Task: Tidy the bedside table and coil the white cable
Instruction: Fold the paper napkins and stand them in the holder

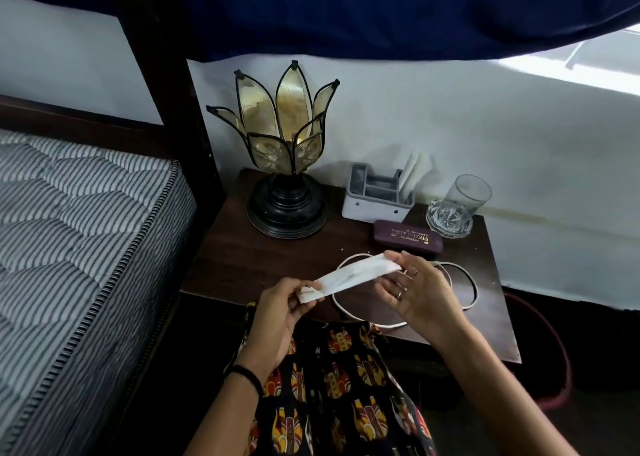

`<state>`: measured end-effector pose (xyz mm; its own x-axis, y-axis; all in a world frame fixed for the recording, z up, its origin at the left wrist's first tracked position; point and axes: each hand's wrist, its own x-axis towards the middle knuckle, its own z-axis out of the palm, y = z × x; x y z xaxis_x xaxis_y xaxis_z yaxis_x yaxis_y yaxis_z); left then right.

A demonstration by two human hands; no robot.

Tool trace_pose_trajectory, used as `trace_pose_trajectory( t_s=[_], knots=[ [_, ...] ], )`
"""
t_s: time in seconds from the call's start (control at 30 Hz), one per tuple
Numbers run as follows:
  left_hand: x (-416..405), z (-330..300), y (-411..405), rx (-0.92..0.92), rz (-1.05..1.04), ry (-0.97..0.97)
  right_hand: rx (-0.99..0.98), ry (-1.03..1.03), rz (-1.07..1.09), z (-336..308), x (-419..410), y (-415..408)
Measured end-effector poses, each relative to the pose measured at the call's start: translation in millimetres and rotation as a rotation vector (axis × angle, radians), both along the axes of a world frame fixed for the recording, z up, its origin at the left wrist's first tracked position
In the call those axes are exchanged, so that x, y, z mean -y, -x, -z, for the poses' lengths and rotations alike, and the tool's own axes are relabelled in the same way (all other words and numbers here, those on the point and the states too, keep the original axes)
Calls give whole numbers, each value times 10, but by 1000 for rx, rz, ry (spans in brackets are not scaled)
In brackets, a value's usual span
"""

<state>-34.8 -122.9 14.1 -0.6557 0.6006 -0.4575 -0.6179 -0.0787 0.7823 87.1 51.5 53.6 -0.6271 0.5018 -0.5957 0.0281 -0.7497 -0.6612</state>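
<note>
A folded white tissue [349,275] is stretched between both hands above the front of the dark wooden bedside table [242,255]. My left hand [284,303] pinches its lower left end. My right hand [412,286] holds its upper right end with the fingertips. The white cable [472,289] lies in loose loops on the table under and to the right of my hands, one loop reaching the front edge.
At the back of the table stand a lotus-shaped lamp [287,151], a grey organiser [377,196] with white paper in it, and an empty glass [457,206]. A maroon spectacle case [408,237] lies in front of the organiser. A striped mattress [69,230] is to the left.
</note>
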Motion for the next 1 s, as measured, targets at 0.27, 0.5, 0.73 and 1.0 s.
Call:
trace_pose_trajectory(
  t_s=[0.27, 0.5, 0.73, 1.0],
  knots=[
    [15, 52, 11, -174, 74, 68, 124, 54, -189, 247, 499, 333],
    [-33, 72, -41, -298, 116, 123, 241, -254, 81, 114, 269, 618],
    [-48, 96, -27, -213, 60, 142, 299, -999, 210, -446, -562, 1129],
    [-50, 75, -15, -158, 57, 113, 582, -1163, 103, -262, -920, 1613]
  ],
)
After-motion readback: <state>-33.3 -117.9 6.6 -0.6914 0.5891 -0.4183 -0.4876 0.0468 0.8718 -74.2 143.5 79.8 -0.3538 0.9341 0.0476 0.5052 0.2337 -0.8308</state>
